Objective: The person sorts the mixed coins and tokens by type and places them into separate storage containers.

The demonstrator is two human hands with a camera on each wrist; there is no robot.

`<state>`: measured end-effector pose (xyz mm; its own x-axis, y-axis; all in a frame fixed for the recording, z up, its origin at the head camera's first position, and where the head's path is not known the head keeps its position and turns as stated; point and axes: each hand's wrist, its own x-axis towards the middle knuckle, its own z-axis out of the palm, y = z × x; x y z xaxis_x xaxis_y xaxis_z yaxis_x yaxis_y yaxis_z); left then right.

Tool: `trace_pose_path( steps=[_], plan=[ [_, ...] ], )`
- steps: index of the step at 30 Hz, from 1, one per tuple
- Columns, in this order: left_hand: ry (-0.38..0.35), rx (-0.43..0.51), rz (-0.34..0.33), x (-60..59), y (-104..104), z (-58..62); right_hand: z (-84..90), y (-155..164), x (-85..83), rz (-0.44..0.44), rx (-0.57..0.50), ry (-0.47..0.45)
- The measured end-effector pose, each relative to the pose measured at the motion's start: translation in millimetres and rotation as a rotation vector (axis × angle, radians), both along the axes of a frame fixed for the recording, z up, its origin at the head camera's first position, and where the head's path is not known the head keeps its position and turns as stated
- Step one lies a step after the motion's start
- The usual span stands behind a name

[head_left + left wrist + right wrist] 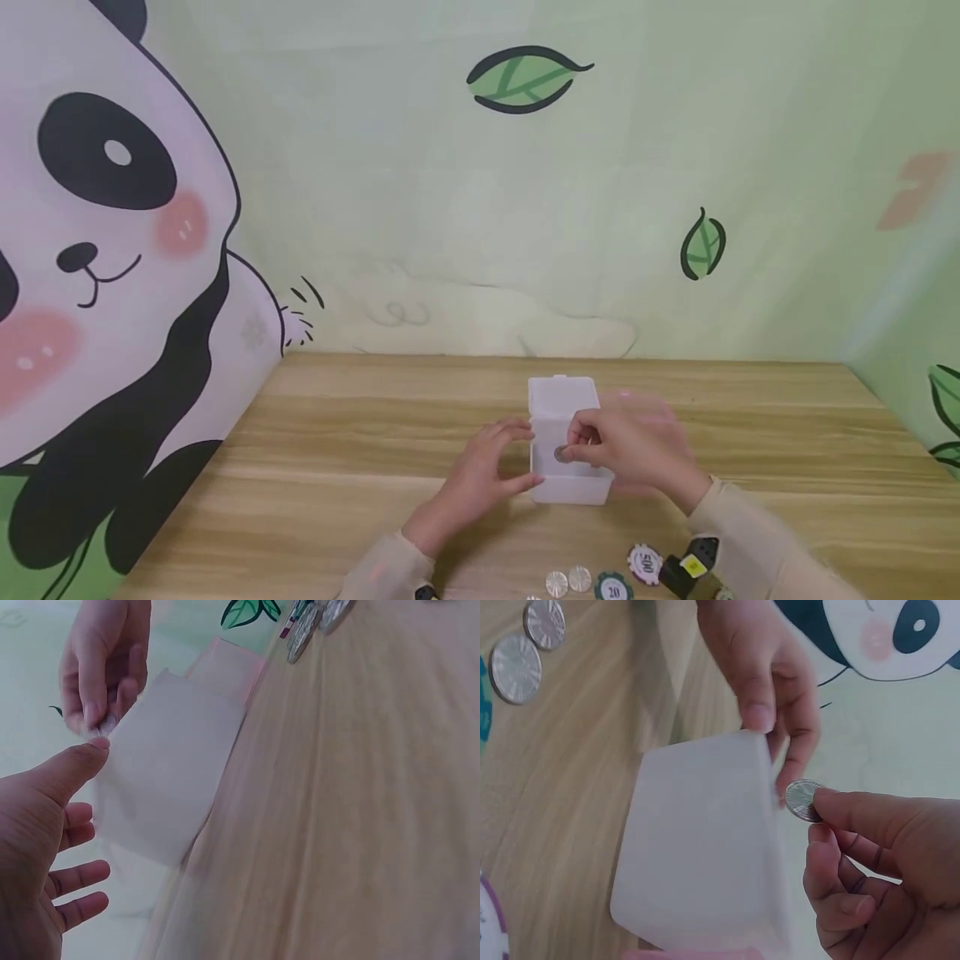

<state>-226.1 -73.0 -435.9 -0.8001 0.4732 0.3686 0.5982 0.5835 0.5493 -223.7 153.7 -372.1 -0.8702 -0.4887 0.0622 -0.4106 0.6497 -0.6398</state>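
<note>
A white plastic box (572,490) stands on the table with its lid (562,397) tilted up at the back. My left hand (483,468) is at the box's left side, the thumb at the near corner and the fingertips farther back, all fairly straight. In the left wrist view, the lower fingers of the left hand (41,840) stand off the box. My right hand (622,446) pinches a silver coin (802,800) between thumb and forefinger, over the opening of the box. The coin has ridged markings, and its lower part shows past the thumb tip.
A pinkish translucent box (660,417) stands right beside the white one, partly behind my right arm. Near the front edge lie silver coins (557,583), a green chip (614,588) marked 20 and a white-and-purple chip (645,564) marked 500. A printed cloth wall rises behind the table.
</note>
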Motion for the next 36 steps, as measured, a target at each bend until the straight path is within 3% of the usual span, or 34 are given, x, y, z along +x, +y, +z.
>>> trace_pose_path(
  steps=[8, 19, 27, 36],
  plan=[
    [0.034, 0.011, -0.001, 1.0, 5.3, -2.3, -11.8, -15.8, -14.3, 0.030, 0.038, -0.019],
    [0.041, 0.019, -0.007, 1.5, 10.3, -1.0, -19.1, -22.7, -18.1, 0.023, 0.173, -0.037],
    [0.042, 0.038, -0.013, 1.3, 9.8, -0.7, -22.7, -27.2, -21.4, 0.088, 0.310, 0.147],
    [0.055, 0.054, 0.005, 0.9, 6.7, -4.7, -25.0, -34.6, -23.0, 0.047, 0.382, 0.158]
  ],
)
